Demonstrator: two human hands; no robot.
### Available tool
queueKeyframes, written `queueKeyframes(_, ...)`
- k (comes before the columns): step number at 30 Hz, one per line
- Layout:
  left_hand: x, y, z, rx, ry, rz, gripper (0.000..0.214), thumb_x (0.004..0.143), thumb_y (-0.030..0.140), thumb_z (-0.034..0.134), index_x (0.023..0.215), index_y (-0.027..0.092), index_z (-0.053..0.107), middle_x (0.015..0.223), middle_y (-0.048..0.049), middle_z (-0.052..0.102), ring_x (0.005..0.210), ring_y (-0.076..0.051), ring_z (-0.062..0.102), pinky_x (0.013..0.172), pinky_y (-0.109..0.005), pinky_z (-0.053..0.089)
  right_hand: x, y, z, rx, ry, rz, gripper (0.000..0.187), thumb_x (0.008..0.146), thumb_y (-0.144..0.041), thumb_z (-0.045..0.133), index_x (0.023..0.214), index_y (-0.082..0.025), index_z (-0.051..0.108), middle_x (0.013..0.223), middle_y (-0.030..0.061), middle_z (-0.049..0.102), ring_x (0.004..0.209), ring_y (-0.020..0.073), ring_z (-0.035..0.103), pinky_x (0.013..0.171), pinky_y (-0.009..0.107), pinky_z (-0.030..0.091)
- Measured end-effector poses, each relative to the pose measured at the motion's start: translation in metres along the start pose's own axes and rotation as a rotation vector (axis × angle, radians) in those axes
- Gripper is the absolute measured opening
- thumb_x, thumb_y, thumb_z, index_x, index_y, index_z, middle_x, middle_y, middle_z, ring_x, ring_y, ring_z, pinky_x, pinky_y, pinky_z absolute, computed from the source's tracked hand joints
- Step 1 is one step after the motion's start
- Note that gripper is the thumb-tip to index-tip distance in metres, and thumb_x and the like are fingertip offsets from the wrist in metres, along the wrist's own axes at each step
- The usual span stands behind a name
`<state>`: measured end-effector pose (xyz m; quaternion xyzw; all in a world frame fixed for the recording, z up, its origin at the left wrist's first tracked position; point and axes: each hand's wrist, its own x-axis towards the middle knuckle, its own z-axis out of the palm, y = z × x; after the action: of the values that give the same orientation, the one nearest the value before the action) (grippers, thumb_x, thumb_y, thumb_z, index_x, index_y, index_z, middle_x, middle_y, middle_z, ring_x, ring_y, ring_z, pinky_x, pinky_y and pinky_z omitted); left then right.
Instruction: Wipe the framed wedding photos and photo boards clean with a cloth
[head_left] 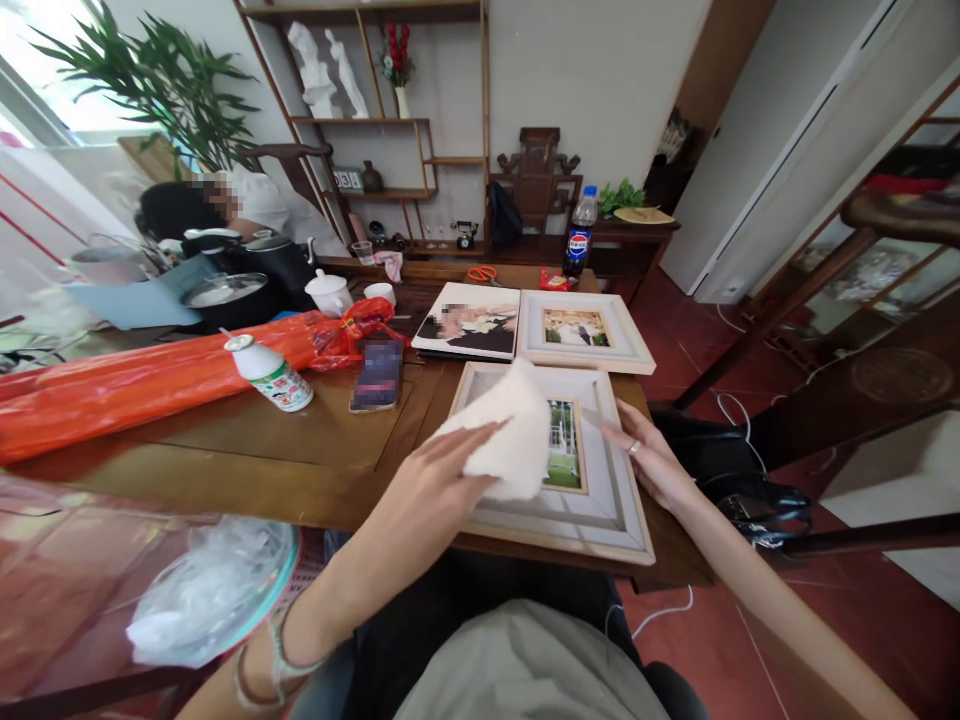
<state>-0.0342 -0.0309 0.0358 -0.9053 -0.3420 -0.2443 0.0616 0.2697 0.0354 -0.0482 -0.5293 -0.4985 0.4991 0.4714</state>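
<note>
A picture frame [592,530] with a pale wood edge and a small photo lies at the table's near edge. My left hand [442,485] is closed on a white cloth [517,430], which covers the left part of the frame and some of its photo. At the frame's right side my right hand [649,455] grips the rim, thumb on top and fingers over the outer edge. Behind it lie a second framed photo [577,328] and a photo album or print [469,320] showing people.
On the wooden table [337,470] are a phone [376,376], a white bottle [268,372], a long orange plastic-wrapped bundle [165,380], orange scissors [482,273] and a cola bottle [579,235]. Pots [232,295] and another person [247,200] are at the far left.
</note>
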Motion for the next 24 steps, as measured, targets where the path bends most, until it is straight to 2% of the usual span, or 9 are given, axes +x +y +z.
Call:
queueKeyframes(2, -0.007, -0.014, 0.012, 0.017, 0.13, -0.096, 0.035, 0.084, 0.001, 0.04, 0.089, 0.018, 0.07, 0.142, -0.0082, 0.049, 0.13, -0.024, 0.048, 0.104, -0.04, 0.047, -0.005, -0.006, 0.004, 0.027, 0.004, 0.051, 0.085, 0.068, -0.039, 0.076, 0.142, -0.026, 0.036, 0.148, 0.0097, 0.045, 0.13, 0.0306, 0.05, 0.107, 0.049, 0.043)
queueKeyframes(5, -0.019, -0.03, 0.035, 0.014, 0.246, -0.256, 0.047, 0.083, 0.003, 0.039, 0.123, 0.018, 0.059, 0.149, -0.0071, 0.041, 0.135, -0.023, 0.042, 0.108, -0.041, 0.044, -0.016, -0.01, 0.009, 0.048, 0.01, 0.124, 0.107, 0.059, -0.03, 0.083, 0.147, -0.026, 0.023, 0.147, 0.0119, 0.045, 0.127, 0.0308, 0.052, 0.106, 0.049, 0.043)
queueKeyframes(7, -0.024, -0.038, 0.046, 0.031, 0.34, -0.336, 0.061, 0.085, 0.007, 0.042, 0.145, 0.019, 0.037, 0.151, -0.0074, 0.037, 0.135, -0.023, 0.042, 0.109, -0.041, 0.043, -0.025, -0.009, 0.012, 0.079, -0.002, 0.168, 0.106, 0.06, -0.028, 0.082, 0.147, -0.028, 0.023, 0.138, 0.0114, 0.055, 0.12, 0.0314, 0.058, 0.102, 0.051, 0.048)
queueKeyframes(9, -0.027, -0.044, 0.048, 0.053, 0.473, -0.346, 0.067, 0.087, 0.012, 0.047, 0.15, 0.023, 0.026, 0.15, -0.0059, 0.039, 0.133, -0.024, 0.044, 0.109, -0.042, 0.042, -0.033, -0.007, 0.012, 0.131, 0.011, 0.195, 0.099, 0.063, -0.028, 0.078, 0.147, -0.029, 0.025, 0.129, 0.01, 0.063, 0.112, 0.0324, 0.064, 0.093, 0.053, 0.054)
queueKeyframes(14, -0.032, -0.049, 0.045, 0.013, 0.66, -0.348, 0.05, 0.092, 0.017, 0.044, 0.14, 0.027, 0.044, 0.135, -0.0039, 0.058, 0.126, -0.025, 0.053, 0.107, -0.047, 0.042, -0.047, -0.002, 0.0, 0.178, 0.119, 0.185, 0.081, 0.068, -0.028, 0.073, 0.141, -0.032, 0.037, 0.126, 0.0063, 0.065, 0.102, 0.0305, 0.068, 0.081, 0.045, 0.059)
queueKeyframes(17, -0.04, -0.049, 0.054, 0.034, 0.635, -0.347, 0.046, 0.091, 0.015, 0.042, 0.136, 0.024, 0.049, 0.128, -0.0061, 0.063, 0.12, -0.023, 0.058, 0.102, -0.044, 0.047, -0.052, -0.007, -0.013, 0.189, 0.21, 0.254, 0.079, 0.067, -0.03, 0.075, 0.138, -0.034, 0.042, 0.118, 0.0046, 0.069, 0.093, 0.0296, 0.071, 0.075, 0.043, 0.06)
queueKeyframes(20, -0.047, -0.046, 0.066, 0.072, 0.472, -0.291, 0.039, 0.088, 0.01, 0.042, 0.121, 0.02, 0.059, 0.123, -0.0073, 0.066, 0.117, -0.022, 0.06, 0.099, -0.042, 0.049, -0.058, -0.015, -0.021, 0.203, 0.246, 0.345, 0.083, 0.065, -0.03, 0.076, 0.139, -0.038, 0.04, 0.106, 0.0025, 0.073, 0.081, 0.0289, 0.073, 0.067, 0.041, 0.06)
queueKeyframes(22, -0.05, -0.041, 0.068, 0.056, 0.326, -0.26, 0.032, 0.084, 0.005, 0.04, 0.089, 0.02, 0.068, 0.125, -0.0069, 0.065, 0.12, -0.022, 0.058, 0.099, -0.042, 0.049, -0.062, -0.018, -0.022, 0.22, 0.258, 0.394, 0.088, 0.062, -0.029, 0.077, 0.141, -0.038, 0.038, 0.1, 0.0019, 0.074, 0.078, 0.029, 0.073, 0.065, 0.041, 0.06)
queueKeyframes(24, -0.05, -0.035, 0.061, 0.01, 0.193, -0.284, 0.035, 0.08, 0.001, 0.039, 0.057, 0.02, 0.059, 0.131, -0.0053, 0.061, 0.126, -0.023, 0.053, 0.1, -0.043, 0.049, -0.064, -0.021, -0.022, 0.23, 0.265, 0.431, 0.092, 0.06, -0.03, 0.077, 0.142, -0.038, 0.036, 0.099, 0.0024, 0.075, 0.078, 0.0303, 0.073, 0.065, 0.042, 0.06)
